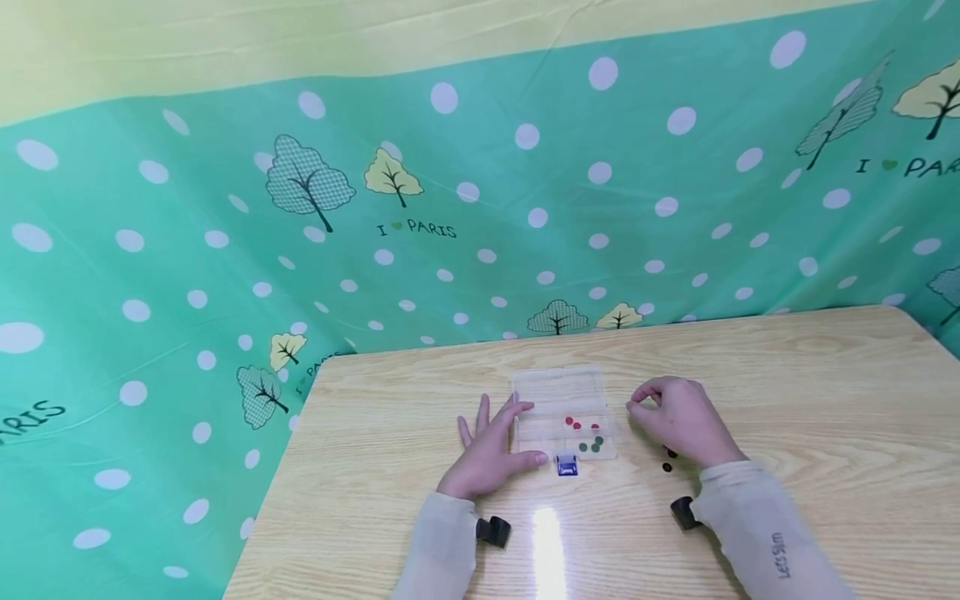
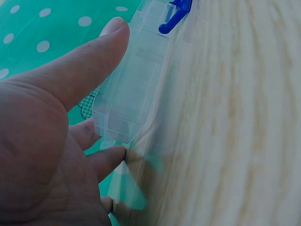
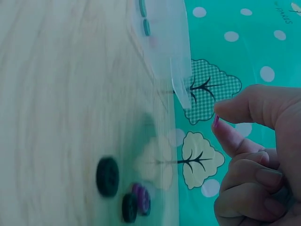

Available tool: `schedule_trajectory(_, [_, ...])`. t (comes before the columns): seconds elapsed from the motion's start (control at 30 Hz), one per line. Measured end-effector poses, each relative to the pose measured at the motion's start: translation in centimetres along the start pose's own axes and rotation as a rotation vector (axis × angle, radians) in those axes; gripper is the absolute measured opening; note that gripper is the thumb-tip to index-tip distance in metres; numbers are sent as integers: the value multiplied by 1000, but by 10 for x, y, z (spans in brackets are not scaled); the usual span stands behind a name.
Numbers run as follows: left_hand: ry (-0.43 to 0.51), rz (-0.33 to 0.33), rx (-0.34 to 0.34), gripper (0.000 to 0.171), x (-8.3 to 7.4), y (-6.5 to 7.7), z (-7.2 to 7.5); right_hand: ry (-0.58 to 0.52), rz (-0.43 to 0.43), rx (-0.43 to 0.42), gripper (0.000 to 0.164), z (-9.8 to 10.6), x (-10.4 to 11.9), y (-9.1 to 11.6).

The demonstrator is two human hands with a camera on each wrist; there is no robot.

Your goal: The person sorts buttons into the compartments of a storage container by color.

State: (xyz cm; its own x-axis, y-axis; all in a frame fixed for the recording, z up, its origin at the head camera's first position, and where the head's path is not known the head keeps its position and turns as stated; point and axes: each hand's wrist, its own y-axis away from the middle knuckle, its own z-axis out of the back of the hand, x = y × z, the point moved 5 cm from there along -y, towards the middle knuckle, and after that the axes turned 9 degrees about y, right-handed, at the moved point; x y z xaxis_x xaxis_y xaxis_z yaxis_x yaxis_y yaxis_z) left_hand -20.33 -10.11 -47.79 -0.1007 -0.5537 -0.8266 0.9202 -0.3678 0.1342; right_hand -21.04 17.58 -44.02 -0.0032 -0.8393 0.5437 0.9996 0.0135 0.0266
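A clear plastic compartment box lies on the table with its lid folded back. Red buttons and green buttons sit in separate compartments on its right side. My left hand is spread at the box's left end, fingers mostly straight; the thumb reaches along the front. My right hand, just right of the box, pinches a small purplish button between thumb and index finger. Below that hand lie dark buttons and a purple button, seen blurred in the right wrist view.
A blue latch sticks out at the box's front edge. The wooden table ends at the back against a green dotted curtain. Each wrist bears a black camera. Light glares on the table in front of the box.
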Motion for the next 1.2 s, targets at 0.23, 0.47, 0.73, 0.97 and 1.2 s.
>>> schedule_trajectory(0.23, [4, -1, 4, 78, 1, -1, 0, 3, 14, -10, 19, -4, 8, -2])
schedule_trajectory(0.47, [4, 0, -1, 78, 1, 0, 0, 1, 42, -27, 15, -7, 13, -2])
schedule_trajectory(0.73, [-4, -1, -3, 78, 0, 0, 1, -21, 48, -8, 14, -10, 22, -2])
schedule_trajectory(0.97, [-5, 6, -2, 78, -1, 0, 1, -26, 75, -10, 11, -15, 30, -3])
schedule_trajectory(1.2, [1, 0, -4, 78, -2, 0, 1, -27, 72, 7, 11, -21, 38, -4])
